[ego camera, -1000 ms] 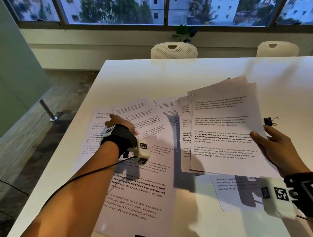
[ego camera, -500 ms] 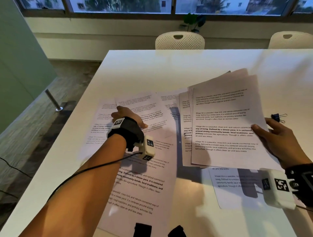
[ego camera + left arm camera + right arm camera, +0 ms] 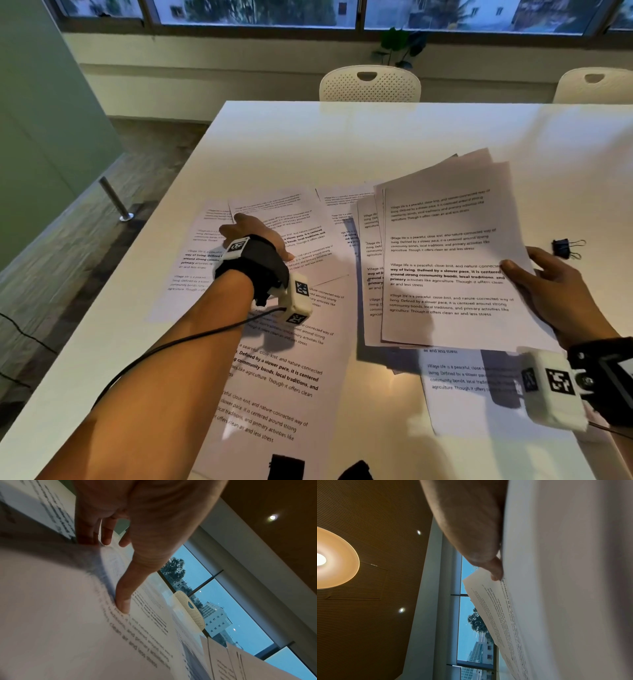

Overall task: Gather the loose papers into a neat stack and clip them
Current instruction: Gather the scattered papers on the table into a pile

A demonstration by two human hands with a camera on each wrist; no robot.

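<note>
Several loose printed sheets (image 3: 308, 246) lie overlapping on the white table (image 3: 342, 144). My left hand (image 3: 253, 236) is palm down on them at the left. In the left wrist view its thumb (image 3: 122, 605) and straight fingertips (image 3: 87, 538) press on the paper. My right hand (image 3: 548, 284) holds a fanned bundle of several sheets (image 3: 445, 260) above the table at the right, thumb (image 3: 494, 573) on top and fingers hidden beneath. One more sheet (image 3: 455, 380) lies under the bundle. A black binder clip (image 3: 565, 247) sits on the table just beyond my right hand.
Two white perforated chairs (image 3: 370, 84) stand at the table's far side, below the windows. The table's left edge runs close past the leftmost sheets. Two small dark objects (image 3: 286, 466) show at the near edge of the table.
The view has tipped down slightly. My left hand stays on the loose sheets and my right hand keeps holding the fanned bundle in about the same place.
</note>
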